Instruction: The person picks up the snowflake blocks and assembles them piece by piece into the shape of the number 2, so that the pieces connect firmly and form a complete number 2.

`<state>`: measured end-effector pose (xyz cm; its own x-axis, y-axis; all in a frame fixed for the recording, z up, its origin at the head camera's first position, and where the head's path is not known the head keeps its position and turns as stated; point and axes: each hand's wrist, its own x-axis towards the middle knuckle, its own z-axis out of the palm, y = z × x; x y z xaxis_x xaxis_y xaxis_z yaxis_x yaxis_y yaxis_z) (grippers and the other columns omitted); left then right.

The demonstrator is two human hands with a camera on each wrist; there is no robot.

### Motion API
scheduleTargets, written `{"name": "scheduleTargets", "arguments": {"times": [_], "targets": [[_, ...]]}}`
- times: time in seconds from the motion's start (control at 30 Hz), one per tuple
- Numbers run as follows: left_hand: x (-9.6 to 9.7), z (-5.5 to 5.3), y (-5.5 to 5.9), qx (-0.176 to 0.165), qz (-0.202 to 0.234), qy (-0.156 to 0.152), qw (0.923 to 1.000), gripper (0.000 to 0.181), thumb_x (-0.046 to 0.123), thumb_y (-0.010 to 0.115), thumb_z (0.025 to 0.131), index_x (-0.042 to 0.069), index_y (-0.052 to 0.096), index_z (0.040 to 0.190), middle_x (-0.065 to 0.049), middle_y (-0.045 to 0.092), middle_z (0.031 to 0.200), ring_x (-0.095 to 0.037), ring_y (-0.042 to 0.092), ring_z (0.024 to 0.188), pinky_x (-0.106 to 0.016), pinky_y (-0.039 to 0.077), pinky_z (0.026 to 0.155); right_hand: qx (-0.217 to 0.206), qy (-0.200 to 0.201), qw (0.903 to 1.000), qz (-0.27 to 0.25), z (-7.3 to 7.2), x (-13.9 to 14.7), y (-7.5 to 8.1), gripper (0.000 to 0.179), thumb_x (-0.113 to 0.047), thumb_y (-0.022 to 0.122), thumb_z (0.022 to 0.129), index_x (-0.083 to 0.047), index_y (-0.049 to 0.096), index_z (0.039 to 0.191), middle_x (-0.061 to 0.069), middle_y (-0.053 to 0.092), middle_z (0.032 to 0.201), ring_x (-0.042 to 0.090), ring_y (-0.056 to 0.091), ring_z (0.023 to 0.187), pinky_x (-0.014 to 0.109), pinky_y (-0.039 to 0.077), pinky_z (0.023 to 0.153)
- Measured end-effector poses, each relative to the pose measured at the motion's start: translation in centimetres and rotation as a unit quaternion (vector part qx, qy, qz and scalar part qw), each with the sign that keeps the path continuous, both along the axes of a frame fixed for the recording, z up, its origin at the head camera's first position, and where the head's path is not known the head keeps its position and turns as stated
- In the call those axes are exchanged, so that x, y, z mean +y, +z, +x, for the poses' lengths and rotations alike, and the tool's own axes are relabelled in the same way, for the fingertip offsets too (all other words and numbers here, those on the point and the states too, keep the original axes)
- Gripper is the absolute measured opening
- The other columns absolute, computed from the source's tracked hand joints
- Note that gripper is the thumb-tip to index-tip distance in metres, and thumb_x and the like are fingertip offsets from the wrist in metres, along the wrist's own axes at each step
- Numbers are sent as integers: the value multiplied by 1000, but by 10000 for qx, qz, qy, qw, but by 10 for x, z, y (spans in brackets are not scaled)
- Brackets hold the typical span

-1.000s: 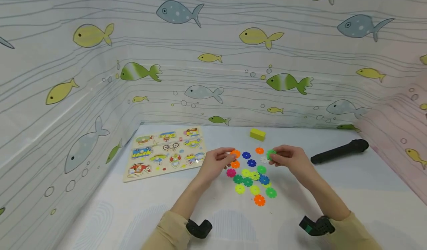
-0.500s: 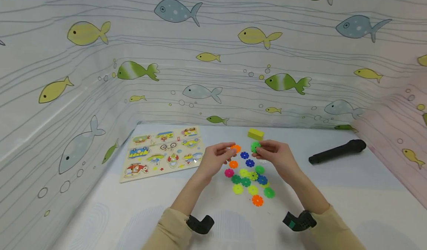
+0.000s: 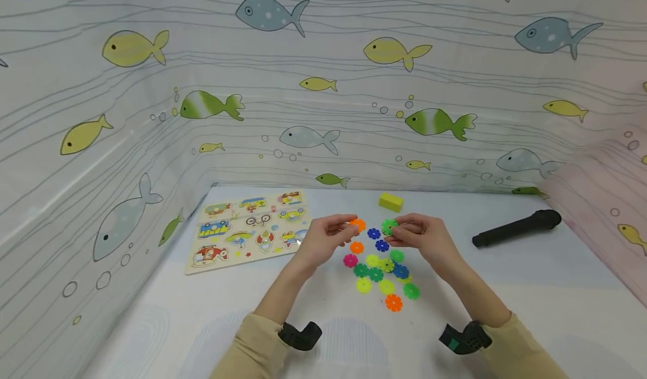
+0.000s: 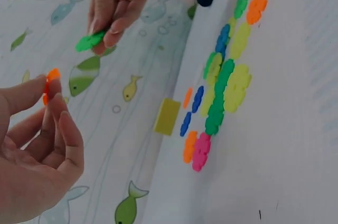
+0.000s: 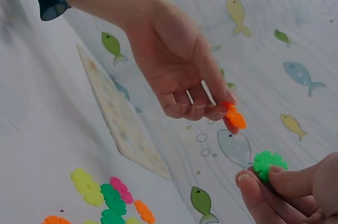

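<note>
My left hand (image 3: 322,241) pinches an orange notched plastic disc (image 3: 358,225) between thumb and fingertips. Facing it, my right hand (image 3: 423,236) holds a green notched disc (image 3: 388,227) the same way. In the right wrist view the green disc (image 5: 269,165) and orange disc (image 5: 236,117) are held up, with a gap between them. Below the hands, several loose discs lie on the table, among them a pink disc (image 3: 350,260), a dark blue disc (image 3: 382,245), a yellow disc (image 3: 363,285) and an orange disc (image 3: 393,302).
A wooden picture puzzle board (image 3: 247,233) lies at the left. Toward the back sits a yellow block (image 3: 391,202). A black microphone (image 3: 516,228) lies at the right. Fish-patterned sheeting (image 3: 283,76) rises behind and beside the white table (image 3: 242,311).
My right hand has moved left with the green disc, closer to the left hand. My left hand has lifted the orange disc slightly. The loose discs stay put.
</note>
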<state>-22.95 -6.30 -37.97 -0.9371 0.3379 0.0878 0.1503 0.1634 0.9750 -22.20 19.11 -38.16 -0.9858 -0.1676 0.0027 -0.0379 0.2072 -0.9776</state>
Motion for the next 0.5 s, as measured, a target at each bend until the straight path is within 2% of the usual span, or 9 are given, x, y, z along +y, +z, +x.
{"name": "scheduleTargets", "arguments": {"times": [0.1, 0.23, 0.37, 0.5], "targets": [[2, 0, -1, 113, -95, -28, 9999, 36, 26, 64, 98, 12, 65, 132, -8, 72, 105, -22, 62, 88, -26, 50, 77, 11, -41, 9998, 168, 1, -1, 2, 34, -19, 64, 98, 2, 60, 125, 16, 75, 108, 24, 75, 94, 30, 57, 87], [4, 1, -3, 183, -182, -117, 9996, 38, 27, 66, 97, 10, 65, 131, -7, 71, 107, -30, 65, 100, -29, 54, 82, 91, 29, 9990, 441, 3, -5, 0, 28, -18, 63, 99, 2, 60, 119, 14, 76, 103, 28, 75, 93, 33, 59, 85], [6, 3, -3, 248, -303, -116, 9992, 37, 28, 67, 97, 12, 67, 130, -5, 71, 111, -23, 64, 101, -31, 54, 86, 298, 257, 9972, 633, 4, -10, -2, 25, -17, 61, 100, 2, 59, 116, 18, 75, 101, 36, 74, 92, 33, 60, 81], [8, 5, -2, 340, -358, -80, 9987, 36, 26, 68, 96, 11, 68, 129, -7, 70, 114, -18, 62, 100, -27, 52, 85, 563, 439, 9944, 778, 8, -13, -1, 24, -16, 61, 100, 3, 58, 115, 19, 75, 100, 39, 73, 89, 33, 60, 80]]}}
